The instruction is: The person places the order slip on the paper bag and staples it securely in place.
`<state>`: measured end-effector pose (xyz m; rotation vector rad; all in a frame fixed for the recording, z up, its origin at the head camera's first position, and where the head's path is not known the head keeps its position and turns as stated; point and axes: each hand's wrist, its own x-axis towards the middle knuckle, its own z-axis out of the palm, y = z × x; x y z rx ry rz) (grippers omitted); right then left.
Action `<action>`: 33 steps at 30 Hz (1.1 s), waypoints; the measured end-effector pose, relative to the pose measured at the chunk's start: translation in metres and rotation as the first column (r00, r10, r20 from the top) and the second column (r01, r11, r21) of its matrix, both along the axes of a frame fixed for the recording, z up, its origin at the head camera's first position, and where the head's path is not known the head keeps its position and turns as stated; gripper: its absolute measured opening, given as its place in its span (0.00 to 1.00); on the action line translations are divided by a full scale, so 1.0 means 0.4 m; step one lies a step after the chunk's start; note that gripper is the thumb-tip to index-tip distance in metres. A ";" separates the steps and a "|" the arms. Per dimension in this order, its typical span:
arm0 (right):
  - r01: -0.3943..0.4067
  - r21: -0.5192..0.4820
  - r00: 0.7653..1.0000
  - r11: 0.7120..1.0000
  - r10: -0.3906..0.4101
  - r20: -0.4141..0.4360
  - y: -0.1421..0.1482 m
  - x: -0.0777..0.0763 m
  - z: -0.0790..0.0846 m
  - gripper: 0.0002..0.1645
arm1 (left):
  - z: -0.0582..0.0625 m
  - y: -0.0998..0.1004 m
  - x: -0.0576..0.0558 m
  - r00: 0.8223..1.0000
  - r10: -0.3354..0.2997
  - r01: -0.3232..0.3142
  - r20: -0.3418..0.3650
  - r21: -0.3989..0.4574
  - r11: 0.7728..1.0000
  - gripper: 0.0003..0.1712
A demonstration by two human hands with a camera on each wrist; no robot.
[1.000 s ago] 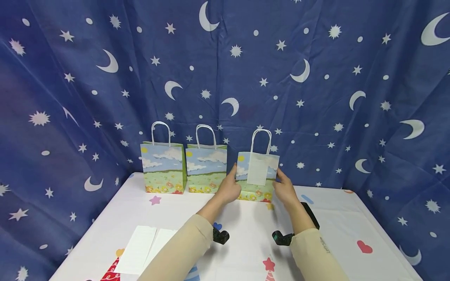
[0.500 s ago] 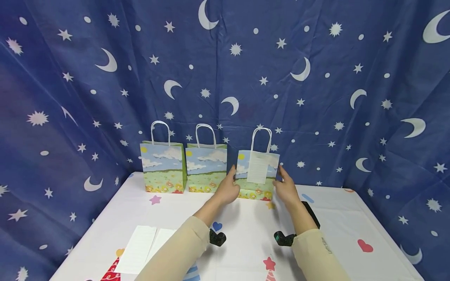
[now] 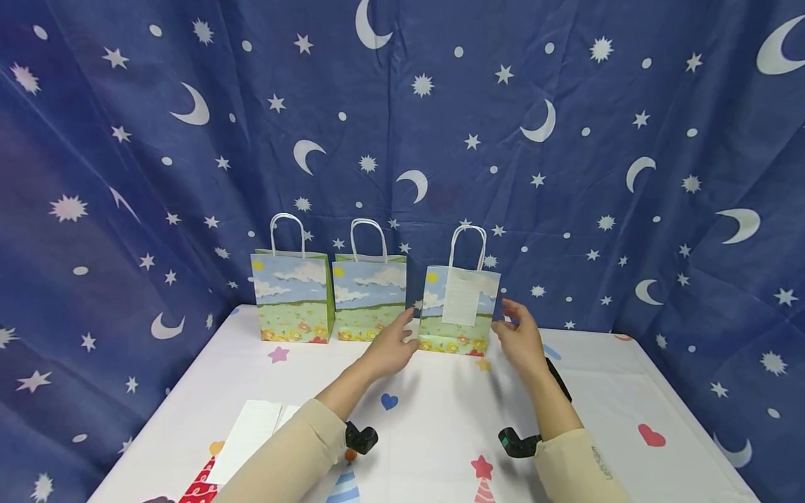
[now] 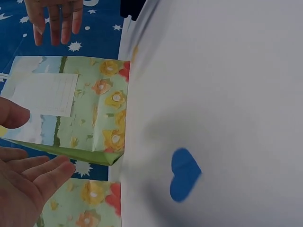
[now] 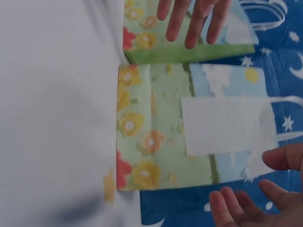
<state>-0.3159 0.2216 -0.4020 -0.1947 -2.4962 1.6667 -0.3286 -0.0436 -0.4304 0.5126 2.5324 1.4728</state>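
A paper gift bag (image 3: 455, 339) with a sky-and-flowers print and white handles stands upright at the back right. A white lined card (image 3: 461, 299) lies against its front, its top edge by the handle. My left hand (image 3: 385, 349) is just beside the bag's left side, fingers extended and apart from it. On the other side my right hand (image 3: 522, 342) hovers, fingers loosely bent around nothing. Both wrist views show the bag (image 4: 90, 104) (image 5: 163, 123) between the hands with a gap to each.
Two matching bags, a middle one (image 3: 370, 297) and a left one (image 3: 292, 300), stand in the same row. White paper sheets (image 3: 245, 436) lie at the table's front left, partly behind my left sleeve. A star-patterned blue curtain (image 3: 566, 175) hangs behind the table (image 3: 440, 433).
Both hands have let go of the right bag's sides and drawn apart, the left moving left and toward me, the right slightly right. The bag stays standing with its card.
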 end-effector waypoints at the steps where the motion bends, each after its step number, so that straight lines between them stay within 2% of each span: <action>1: -0.003 0.004 1.000 1.000 0.003 -0.003 -0.006 0.008 0.002 0.36 | 0.000 -0.009 0.005 1.000 0.000 0.000 -0.005 0.002 1.000 0.41; 6: -0.051 -0.015 0.998 0.999 0.050 -0.026 -0.057 0.037 -0.004 0.33 | -0.005 -0.069 0.029 0.998 0.049 -0.049 -0.034 0.022 0.999 0.38; 12: -0.163 -0.072 0.986 0.984 0.160 -0.050 -0.132 0.054 -0.023 0.35 | -0.015 -0.154 0.046 0.989 0.133 -0.131 -0.066 0.036 0.991 0.38; 20: -0.305 -0.105 0.952 0.947 0.302 -0.039 -0.233 0.036 -0.045 0.42 | -0.016 -0.253 0.035 0.963 0.261 -0.259 -0.069 0.034 0.965 0.43; 26: -0.370 -0.125 0.928 0.921 0.374 0.010 -0.289 0.009 -0.063 0.47 | -0.013 -0.268 0.016 0.952 0.301 -0.300 -0.063 0.019 0.954 0.46; 33: -0.373 -0.152 0.923 0.915 0.383 0.042 -0.324 -0.018 -0.070 0.54 | -0.012 -0.259 -0.007 0.944 0.324 -0.324 -0.059 -0.002 0.946 0.49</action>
